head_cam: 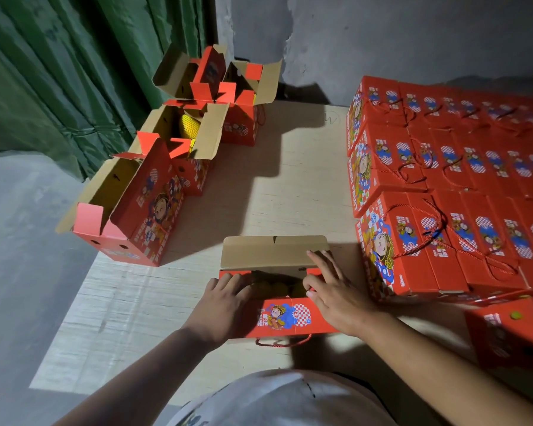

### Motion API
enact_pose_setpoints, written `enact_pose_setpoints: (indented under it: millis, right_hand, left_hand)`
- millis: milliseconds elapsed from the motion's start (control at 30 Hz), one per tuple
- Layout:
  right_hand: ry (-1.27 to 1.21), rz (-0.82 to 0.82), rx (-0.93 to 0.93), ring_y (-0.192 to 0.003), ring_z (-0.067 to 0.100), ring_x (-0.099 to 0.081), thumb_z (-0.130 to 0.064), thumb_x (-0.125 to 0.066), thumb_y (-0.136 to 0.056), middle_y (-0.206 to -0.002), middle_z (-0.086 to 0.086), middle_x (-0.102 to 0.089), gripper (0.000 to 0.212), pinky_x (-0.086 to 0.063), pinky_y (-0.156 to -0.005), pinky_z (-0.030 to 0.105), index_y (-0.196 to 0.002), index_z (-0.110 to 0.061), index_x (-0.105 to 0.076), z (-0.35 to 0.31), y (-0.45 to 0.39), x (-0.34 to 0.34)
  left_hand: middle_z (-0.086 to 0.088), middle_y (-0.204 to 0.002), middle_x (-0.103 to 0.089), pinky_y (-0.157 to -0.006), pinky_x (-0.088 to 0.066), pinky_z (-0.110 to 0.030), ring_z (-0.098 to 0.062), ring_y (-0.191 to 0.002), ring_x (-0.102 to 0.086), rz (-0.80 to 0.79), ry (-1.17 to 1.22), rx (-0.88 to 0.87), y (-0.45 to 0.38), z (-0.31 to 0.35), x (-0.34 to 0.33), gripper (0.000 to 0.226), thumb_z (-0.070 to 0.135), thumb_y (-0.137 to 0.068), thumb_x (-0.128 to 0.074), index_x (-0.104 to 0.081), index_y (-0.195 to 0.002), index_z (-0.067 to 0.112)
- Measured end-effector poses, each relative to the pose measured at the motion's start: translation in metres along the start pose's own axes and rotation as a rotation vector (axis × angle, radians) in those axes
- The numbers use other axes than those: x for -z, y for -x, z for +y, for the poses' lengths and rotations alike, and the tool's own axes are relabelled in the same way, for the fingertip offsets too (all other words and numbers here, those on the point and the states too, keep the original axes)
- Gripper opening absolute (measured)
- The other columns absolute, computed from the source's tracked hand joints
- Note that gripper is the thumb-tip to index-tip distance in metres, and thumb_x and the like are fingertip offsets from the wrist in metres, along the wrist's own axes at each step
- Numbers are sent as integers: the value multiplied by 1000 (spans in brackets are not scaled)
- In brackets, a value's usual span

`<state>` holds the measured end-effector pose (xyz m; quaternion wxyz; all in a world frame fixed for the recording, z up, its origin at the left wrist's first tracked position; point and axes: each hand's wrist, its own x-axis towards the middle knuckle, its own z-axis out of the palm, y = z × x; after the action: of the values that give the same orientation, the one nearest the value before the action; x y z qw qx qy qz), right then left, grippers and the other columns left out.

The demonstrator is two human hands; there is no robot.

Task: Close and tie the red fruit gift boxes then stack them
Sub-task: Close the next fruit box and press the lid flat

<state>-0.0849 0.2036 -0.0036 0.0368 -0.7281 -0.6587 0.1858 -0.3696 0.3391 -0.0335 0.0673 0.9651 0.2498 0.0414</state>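
**Near tabletop edge: open box, both hands on it**

Red gift box [285,315] sits at near edge of tabletop [283,192], far flap up. Left hand [225,298] and right hand [333,293] press side flaps, fingers straight, gripping nothing. Closed stack [443,186] at right

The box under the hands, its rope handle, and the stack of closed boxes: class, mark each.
Box under the hands [285,316]: head view, printed near flap.
Rope handle [282,344]: head view, loop's middle.
Stack of closed boxes [428,250]: head view, nearest box's top.
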Motion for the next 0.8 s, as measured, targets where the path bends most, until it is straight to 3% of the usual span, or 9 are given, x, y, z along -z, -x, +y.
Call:
enact_pose_setpoints:
  millis: [100, 167, 233, 367, 467, 567, 633, 700, 800]
  right_hand:
    - [-45, 26, -20, -159, 16, 19, -40, -45, -107, -170, -20, 19, 3, -34, -120, 52, -109, -42, -43, 2, -2, -7]
    - [-154, 71, -55, -160, 16, 7, -41, -52, -105, -169, -22, 18, 30, -33, -120, 43, -134, -47, -46, 5, -1, -10]
    - [-344, 140, -143, -159, 8, 1, -38, -65, -99, -169, -23, 16, 72, -26, -121, 33, -157, -53, -25, 5, 1, -10]
    - [-748, 201, -448, -155, 6, -16, -35, -84, -86, -171, -11, -9, 115, -22, -123, 31, -165, -42, 0, 8, 6, -18]
    - [-1050, 67, -658, -133, 18, -57, -48, -88, -79, -155, -3, -44, 117, -54, -104, 41, -165, -37, -9, 11, 10, -23]
    - [-1106, -12, -727, -90, 5, -76, -69, -85, -68, -120, -7, -72, 92, -57, -65, 18, -143, -37, -43, 14, 16, -28]
    - [-1138, -33, -716, -84, 4, -76, -71, -81, -67, -109, -8, -76, 77, -56, -61, 17, -131, -40, -49, 16, 18, -29]
    - [-1145, -40, -688, -88, 9, -77, -68, -83, -67, -108, -9, -77, 72, -61, -69, 26, -127, -42, -52, 16, 17, -25]
    - [-1147, -54, -601, -94, 15, -77, -47, -93, -70, -110, -8, -77, 74, -63, -75, 36, -133, -41, -54, 21, 8, -10]
  left_hand:
    - [4, -112, -46, -74, -38, -39, -24, -94, -47, 6, 9, -5, 0, -1, -2, 35, 43, -90, -53, -51, -123, 32]
    - [4, -113, -44, -74, -37, -38, -24, -95, -49, -2, 19, -1, 0, -1, -2, 39, 37, -87, -63, -48, -122, 32]
    - [6, -119, -45, -78, -40, -37, -24, -102, -51, -8, 60, 36, -1, 0, 0, 48, 39, -89, -64, -45, -133, 34]
    - [3, -129, -49, -86, -43, -40, -22, -109, -49, 155, 299, 302, 3, 1, 7, 68, 69, -98, -38, -38, -152, 28]
    - [-6, -159, -34, -113, -39, -48, -24, -143, -35, 162, 569, 608, 12, -8, 2, 92, 66, -95, -61, -22, -162, 18]
    - [-6, -169, -24, -121, -34, -49, -23, -153, -29, 54, 979, 803, 19, -12, 0, 111, 66, -85, -72, -10, -166, 21]
    - [-3, -169, -28, -118, -34, -44, -21, -151, -32, 9, 1108, 825, 21, -12, 0, 105, 66, -87, -69, -12, -166, 24]
    - [-1, -167, -33, -120, -35, -49, -22, -151, -34, -44, 1149, 795, 21, -15, 1, 97, 68, -89, -66, -20, -165, 29]
    - [7, -153, -53, -118, -39, -56, -23, -145, -43, -95, 1266, 705, 15, -23, 10, 76, 64, -86, -73, -43, -153, 45]
